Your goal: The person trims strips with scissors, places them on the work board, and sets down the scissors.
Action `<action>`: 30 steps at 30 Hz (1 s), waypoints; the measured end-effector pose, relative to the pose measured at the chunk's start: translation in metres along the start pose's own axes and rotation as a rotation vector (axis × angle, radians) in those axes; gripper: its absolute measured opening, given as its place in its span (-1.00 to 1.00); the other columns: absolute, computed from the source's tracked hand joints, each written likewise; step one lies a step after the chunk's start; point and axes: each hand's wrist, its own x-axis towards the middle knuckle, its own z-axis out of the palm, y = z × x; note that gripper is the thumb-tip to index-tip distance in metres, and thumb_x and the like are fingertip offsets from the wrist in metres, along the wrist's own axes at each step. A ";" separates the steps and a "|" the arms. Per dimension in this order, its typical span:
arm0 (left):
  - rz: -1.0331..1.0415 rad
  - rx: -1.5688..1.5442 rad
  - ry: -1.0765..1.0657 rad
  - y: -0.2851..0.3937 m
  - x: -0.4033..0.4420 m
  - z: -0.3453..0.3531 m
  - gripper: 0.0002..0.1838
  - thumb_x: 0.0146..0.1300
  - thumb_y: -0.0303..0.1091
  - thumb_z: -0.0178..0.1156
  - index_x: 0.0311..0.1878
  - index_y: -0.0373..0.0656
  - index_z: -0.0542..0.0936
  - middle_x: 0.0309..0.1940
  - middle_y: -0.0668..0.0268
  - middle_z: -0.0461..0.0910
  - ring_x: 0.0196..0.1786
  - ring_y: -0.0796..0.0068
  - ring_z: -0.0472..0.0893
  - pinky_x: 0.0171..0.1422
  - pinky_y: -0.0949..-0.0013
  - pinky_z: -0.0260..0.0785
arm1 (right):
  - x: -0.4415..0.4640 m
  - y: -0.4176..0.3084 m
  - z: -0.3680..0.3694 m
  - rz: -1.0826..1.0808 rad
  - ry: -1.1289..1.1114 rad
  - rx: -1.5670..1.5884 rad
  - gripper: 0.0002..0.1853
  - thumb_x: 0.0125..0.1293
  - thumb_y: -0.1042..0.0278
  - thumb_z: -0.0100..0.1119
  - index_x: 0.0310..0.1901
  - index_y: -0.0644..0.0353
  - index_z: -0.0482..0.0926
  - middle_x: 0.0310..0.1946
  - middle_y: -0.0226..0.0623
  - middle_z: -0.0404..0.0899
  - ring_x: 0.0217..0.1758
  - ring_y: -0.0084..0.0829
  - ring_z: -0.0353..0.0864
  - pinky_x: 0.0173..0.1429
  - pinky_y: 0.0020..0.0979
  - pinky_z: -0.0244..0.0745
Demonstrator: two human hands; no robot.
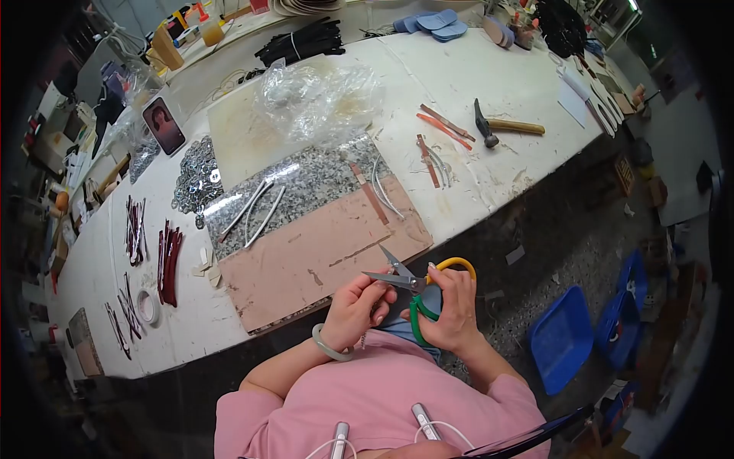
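My right hand (pixel 453 312) grips a pair of scissors (pixel 414 284) with one yellow and one green handle loop. The blades are spread apart and point left, over the near edge of a pinkish-brown board (pixel 306 287). Close by the blade tips, my left hand (pixel 356 307) is closed in a pinch. Its fingertips hide most of what they hold; a thin chain-like strand seems to hang below them, too small to be sure of. A pale bangle (pixel 330 346) circles the left wrist.
The board lies on a granite slab (pixel 306 177) with thin white and brown strips. Left of it are a pile of metal rings (pixel 193 177), dark red strips (pixel 169 264) and a tape roll (pixel 147 307). A hammer (pixel 501 126) lies at right; blue bins (pixel 562 340) stand on the floor.
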 end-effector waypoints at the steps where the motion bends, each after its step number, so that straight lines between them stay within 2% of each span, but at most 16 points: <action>1: 0.001 0.000 -0.006 0.000 -0.001 0.000 -0.68 0.46 -0.40 -0.07 0.22 -0.26 0.41 -0.33 0.33 0.51 -0.54 0.71 0.36 -0.49 0.63 0.22 | 0.000 0.000 0.000 0.000 -0.004 -0.008 -0.16 -0.19 0.18 0.54 0.16 0.24 0.34 -0.14 -0.17 0.43 -0.10 -0.16 0.41 0.03 -0.14 0.24; 18: 0.028 0.025 -0.049 -0.002 -0.006 0.000 -0.68 0.45 -0.45 -0.04 0.22 -0.25 0.41 -0.27 0.28 0.56 -0.49 0.69 0.44 -0.44 0.62 0.31 | -0.001 -0.001 0.002 0.003 -0.005 -0.014 -0.12 -0.22 0.13 0.56 0.18 0.22 0.33 -0.10 -0.15 0.42 -0.08 -0.14 0.39 0.03 -0.15 0.21; 25: 0.065 0.130 -0.025 0.002 -0.009 0.004 -0.79 0.45 -0.41 -0.01 0.05 -0.27 0.49 -0.29 0.34 0.58 -0.51 0.74 0.42 -0.46 0.64 0.26 | -0.002 0.002 0.009 -0.003 0.014 0.099 -0.16 -0.21 0.18 0.57 0.16 0.24 0.37 -0.10 -0.10 0.44 -0.12 -0.13 0.42 -0.01 -0.15 0.28; 28: 0.075 0.152 -0.003 0.002 -0.009 0.003 -0.81 0.44 -0.40 0.00 -0.02 -0.28 0.51 -0.30 0.36 0.58 -0.52 0.75 0.41 -0.47 0.65 0.25 | -0.001 0.001 0.009 -0.024 0.051 0.067 -0.19 -0.20 0.07 0.57 0.11 0.26 0.44 -0.16 -0.21 0.45 -0.17 -0.20 0.41 -0.09 -0.21 0.30; 30: 0.075 0.151 0.009 -0.001 -0.009 0.003 -0.82 0.44 -0.41 0.01 -0.03 -0.28 0.52 -0.32 0.36 0.58 -0.52 0.75 0.41 -0.46 0.65 0.26 | 0.002 -0.002 0.005 -0.021 0.041 0.027 -0.19 -0.20 0.09 0.57 0.11 0.25 0.44 -0.17 -0.21 0.45 -0.18 -0.20 0.41 -0.10 -0.21 0.31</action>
